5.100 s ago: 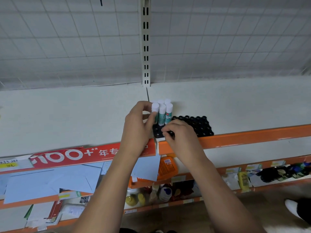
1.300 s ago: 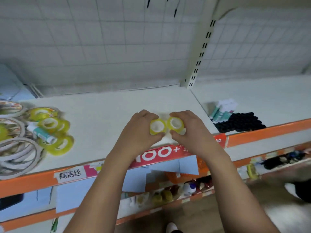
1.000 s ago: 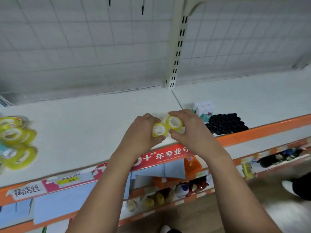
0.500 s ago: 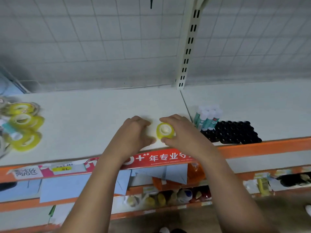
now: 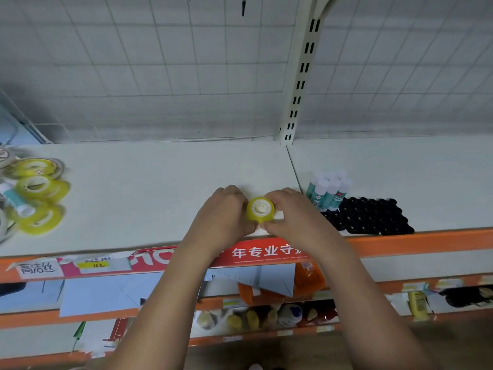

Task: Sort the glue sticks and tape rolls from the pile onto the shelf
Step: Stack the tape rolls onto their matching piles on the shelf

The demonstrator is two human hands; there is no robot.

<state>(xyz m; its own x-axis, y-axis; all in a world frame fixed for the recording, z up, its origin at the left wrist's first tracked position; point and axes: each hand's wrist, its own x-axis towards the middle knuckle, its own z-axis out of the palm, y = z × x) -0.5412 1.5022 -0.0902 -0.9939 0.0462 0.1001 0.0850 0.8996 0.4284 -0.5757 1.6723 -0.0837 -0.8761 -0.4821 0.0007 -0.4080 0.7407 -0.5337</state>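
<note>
A small yellow tape roll [image 5: 260, 209] sits on the white shelf [image 5: 149, 198], just left of the shelf joint. My left hand [image 5: 226, 213] curls against its left side. From the right, my right hand [image 5: 292, 214] pinches it with thumb and fingers. Whether a second roll lies under it is hidden. Several glue sticks [image 5: 329, 190] with white caps stand in the left corner of a black holder tray [image 5: 373, 217]. At the far left lies the pile: yellow tape rolls [image 5: 40, 185] and a loose glue stick [image 5: 16, 202].
A slotted upright post [image 5: 300, 76] and a wire grid back panel stand behind the shelf. An orange rail with a red label strip [image 5: 266, 252] runs along the front edge. Lower shelves below hold paper sheets and bottles.
Two yellow rolls were held side by side, one in each hand. Now only one roll shows, down on the shelf between both hands. The camera view shifted right, away from the pile.
</note>
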